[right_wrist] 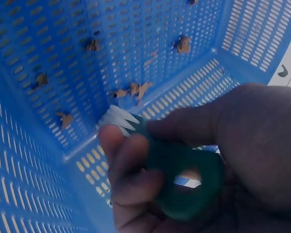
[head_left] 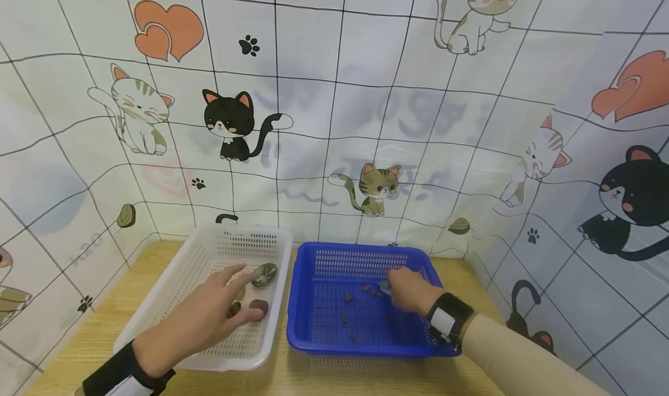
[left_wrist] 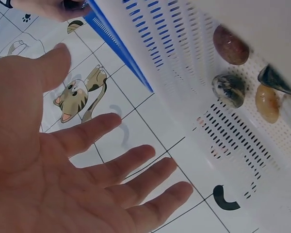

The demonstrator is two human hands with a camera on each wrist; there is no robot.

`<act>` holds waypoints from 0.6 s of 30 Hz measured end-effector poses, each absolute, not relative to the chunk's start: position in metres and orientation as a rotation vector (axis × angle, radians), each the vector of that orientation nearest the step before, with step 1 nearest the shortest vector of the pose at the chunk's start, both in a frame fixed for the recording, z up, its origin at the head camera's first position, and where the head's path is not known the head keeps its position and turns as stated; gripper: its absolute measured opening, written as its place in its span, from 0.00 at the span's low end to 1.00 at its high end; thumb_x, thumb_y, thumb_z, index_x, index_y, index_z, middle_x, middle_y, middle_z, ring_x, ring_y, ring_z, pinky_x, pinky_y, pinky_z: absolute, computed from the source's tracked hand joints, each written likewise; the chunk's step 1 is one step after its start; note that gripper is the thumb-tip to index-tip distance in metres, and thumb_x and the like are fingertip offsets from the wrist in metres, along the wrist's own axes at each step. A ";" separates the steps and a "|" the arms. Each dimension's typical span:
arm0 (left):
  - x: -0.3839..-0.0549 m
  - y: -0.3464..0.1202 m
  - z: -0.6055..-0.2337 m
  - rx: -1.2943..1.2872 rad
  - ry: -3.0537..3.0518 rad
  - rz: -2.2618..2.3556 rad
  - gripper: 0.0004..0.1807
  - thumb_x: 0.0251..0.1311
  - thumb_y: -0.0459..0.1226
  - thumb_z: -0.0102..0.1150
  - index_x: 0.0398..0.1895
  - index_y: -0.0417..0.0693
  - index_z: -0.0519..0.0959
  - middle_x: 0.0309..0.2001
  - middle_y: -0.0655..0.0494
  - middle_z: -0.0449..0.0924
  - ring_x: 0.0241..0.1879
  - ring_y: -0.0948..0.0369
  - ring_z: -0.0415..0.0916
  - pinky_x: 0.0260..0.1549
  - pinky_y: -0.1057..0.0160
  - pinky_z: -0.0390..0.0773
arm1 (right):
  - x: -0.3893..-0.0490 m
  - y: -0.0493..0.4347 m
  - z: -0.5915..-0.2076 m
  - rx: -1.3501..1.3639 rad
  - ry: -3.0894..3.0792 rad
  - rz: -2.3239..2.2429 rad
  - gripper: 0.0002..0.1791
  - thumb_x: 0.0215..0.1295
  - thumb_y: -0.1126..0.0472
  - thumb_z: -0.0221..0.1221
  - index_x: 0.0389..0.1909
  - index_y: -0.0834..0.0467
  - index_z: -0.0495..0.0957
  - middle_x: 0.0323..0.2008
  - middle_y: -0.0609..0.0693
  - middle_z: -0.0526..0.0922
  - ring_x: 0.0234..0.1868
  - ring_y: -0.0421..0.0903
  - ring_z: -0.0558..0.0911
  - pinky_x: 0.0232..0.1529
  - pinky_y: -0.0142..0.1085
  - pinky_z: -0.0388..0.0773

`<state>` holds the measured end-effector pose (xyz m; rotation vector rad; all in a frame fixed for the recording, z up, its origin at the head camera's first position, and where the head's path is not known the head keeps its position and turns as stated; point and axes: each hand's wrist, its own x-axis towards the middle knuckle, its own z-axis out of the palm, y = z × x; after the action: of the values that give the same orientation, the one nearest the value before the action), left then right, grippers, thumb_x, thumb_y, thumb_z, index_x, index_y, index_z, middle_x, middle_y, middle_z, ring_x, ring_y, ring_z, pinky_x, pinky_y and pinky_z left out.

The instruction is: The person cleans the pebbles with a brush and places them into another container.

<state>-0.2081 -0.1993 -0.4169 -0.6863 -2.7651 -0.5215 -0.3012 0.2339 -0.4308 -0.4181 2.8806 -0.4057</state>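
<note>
Over the white basket (head_left: 280,294) hovers my left hand (head_left: 201,312), its fingers spread and holding nothing. Smooth stones lie in that basket below it: a green-and-white striped one (head_left: 265,274), a reddish-brown one (head_left: 259,306) near the thumb, and a yellowish one (left_wrist: 267,103). In the right wrist view, my right hand grips a small green-handled brush (right_wrist: 208,182) with white bristles (right_wrist: 117,118). That right hand (head_left: 410,290) is inside the blue basket (head_left: 366,349), at its right side. Small brown scraps (right_wrist: 183,44) are scattered over the basket floor near the bristles.
Both perforated baskets stand side by side on a wooden table (head_left: 148,262). A wall covering (head_left: 313,111) with cat prints rises behind and on both sides, close to the baskets' back rims.
</note>
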 end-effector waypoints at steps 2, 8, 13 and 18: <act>-0.207 -0.201 -0.418 -0.688 -2.760 -0.533 0.43 0.73 0.59 0.78 0.83 0.50 0.79 0.77 0.30 0.80 0.71 0.30 0.84 0.64 0.26 0.89 | -0.299 0.233 -0.431 -0.385 2.845 -0.419 0.08 0.70 0.78 0.66 0.45 0.64 0.83 0.35 0.54 0.85 0.32 0.49 0.83 0.29 0.39 0.86; -0.201 -0.204 -0.420 -0.693 -2.750 -0.552 0.44 0.75 0.60 0.76 0.88 0.55 0.74 0.81 0.31 0.77 0.74 0.30 0.82 0.67 0.25 0.87 | -0.295 0.232 -0.428 -0.379 2.810 -0.370 0.13 0.63 0.79 0.70 0.40 0.62 0.80 0.32 0.53 0.80 0.32 0.50 0.81 0.31 0.41 0.89; -0.196 -0.207 -0.427 -0.667 -2.740 -0.521 0.46 0.76 0.62 0.74 0.91 0.61 0.71 0.83 0.31 0.75 0.74 0.29 0.81 0.68 0.24 0.85 | -0.295 0.233 -0.428 -0.414 2.809 -0.310 0.16 0.61 0.77 0.74 0.40 0.60 0.79 0.33 0.53 0.81 0.33 0.50 0.82 0.36 0.45 0.92; -0.192 -0.211 -0.435 -0.617 -2.745 -0.525 0.45 0.76 0.65 0.72 0.90 0.64 0.72 0.84 0.32 0.74 0.74 0.26 0.80 0.71 0.20 0.80 | -0.297 0.237 -0.431 -0.360 2.762 -0.366 0.17 0.62 0.78 0.74 0.43 0.61 0.79 0.34 0.56 0.83 0.26 0.51 0.88 0.27 0.43 0.93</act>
<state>-0.1922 -0.2108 -0.4347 -0.6172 -2.7454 -0.5251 -0.2966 0.2366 -0.4307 -0.3596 2.7619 -0.3657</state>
